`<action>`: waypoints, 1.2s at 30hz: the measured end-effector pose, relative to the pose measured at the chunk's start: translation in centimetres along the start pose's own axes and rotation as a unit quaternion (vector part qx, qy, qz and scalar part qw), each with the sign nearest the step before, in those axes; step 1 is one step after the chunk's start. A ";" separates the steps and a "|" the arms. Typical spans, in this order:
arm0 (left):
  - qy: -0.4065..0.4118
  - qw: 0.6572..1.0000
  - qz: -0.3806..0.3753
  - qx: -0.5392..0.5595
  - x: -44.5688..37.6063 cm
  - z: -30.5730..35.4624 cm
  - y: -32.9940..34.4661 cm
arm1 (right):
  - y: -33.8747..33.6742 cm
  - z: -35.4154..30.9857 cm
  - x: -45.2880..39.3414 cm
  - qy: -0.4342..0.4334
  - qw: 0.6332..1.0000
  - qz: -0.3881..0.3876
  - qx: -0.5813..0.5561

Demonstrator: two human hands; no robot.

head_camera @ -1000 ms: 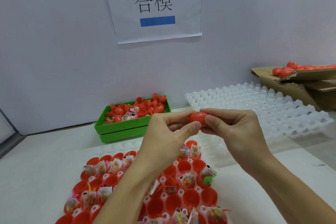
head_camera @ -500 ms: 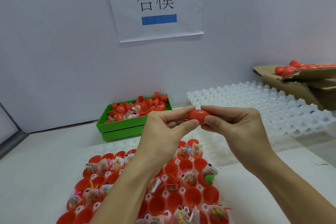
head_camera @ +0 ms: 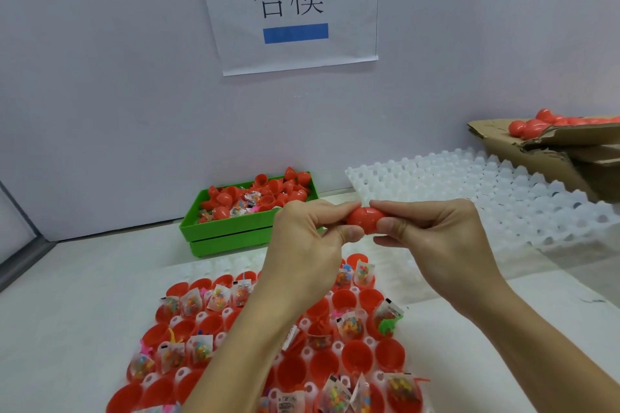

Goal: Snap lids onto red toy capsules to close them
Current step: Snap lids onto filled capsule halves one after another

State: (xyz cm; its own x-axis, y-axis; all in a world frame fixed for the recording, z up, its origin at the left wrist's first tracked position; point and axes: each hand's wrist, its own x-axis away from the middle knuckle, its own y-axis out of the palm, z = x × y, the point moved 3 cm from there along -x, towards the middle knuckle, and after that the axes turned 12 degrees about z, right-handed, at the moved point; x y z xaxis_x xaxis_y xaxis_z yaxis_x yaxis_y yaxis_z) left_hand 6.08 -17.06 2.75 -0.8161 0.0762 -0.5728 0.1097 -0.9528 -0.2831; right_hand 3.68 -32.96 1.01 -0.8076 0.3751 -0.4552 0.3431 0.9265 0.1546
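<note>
Both hands, left hand [head_camera: 307, 238] and right hand [head_camera: 432, 238], pinched the red capsule [head_camera: 364, 220] endwise; squeezing squarely along its axis would seat the lid evenly.

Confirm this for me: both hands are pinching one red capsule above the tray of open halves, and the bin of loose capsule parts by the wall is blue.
One detail is wrong: the bin by the wall is green, not blue, as the head view shows. The rest holds: the left hand and right hand both pinch one red capsule above the tray of open halves.
</note>
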 end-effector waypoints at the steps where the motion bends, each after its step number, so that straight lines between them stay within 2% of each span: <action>1: 0.006 1.000 -0.002 -0.006 0.0 0.0 0.0 | 0.0 0.0 0.0 0.002 1.000 -0.001 -0.001; 12: 0.024 0.999 0.016 -0.014 0.2 0.0 0.1 | 0.1 0.0 0.1 0.006 1.000 -0.006 0.004; 18: -0.066 0.994 0.026 0.082 0.3 -0.6 0.2 | -0.4 -0.3 -0.1 0.003 0.999 0.019 0.040; 23: -0.086 0.991 0.021 0.099 0.3 -0.8 0.2 | -0.4 -0.4 -0.1 0.008 0.999 0.029 0.040; 36: -0.048 0.996 0.034 0.060 0.2 -0.4 0.3 | -0.3 -1.0 0.0 -0.015 0.999 -0.018 0.030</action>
State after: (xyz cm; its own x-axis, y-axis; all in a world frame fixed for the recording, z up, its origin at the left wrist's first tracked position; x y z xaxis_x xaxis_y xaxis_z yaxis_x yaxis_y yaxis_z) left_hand 6.13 -17.21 2.25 -0.8605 -0.0119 -0.5093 0.1022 -0.9835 -0.1496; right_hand 3.11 -33.18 1.88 -0.8054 0.3399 -0.4855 0.3432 0.9354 0.0856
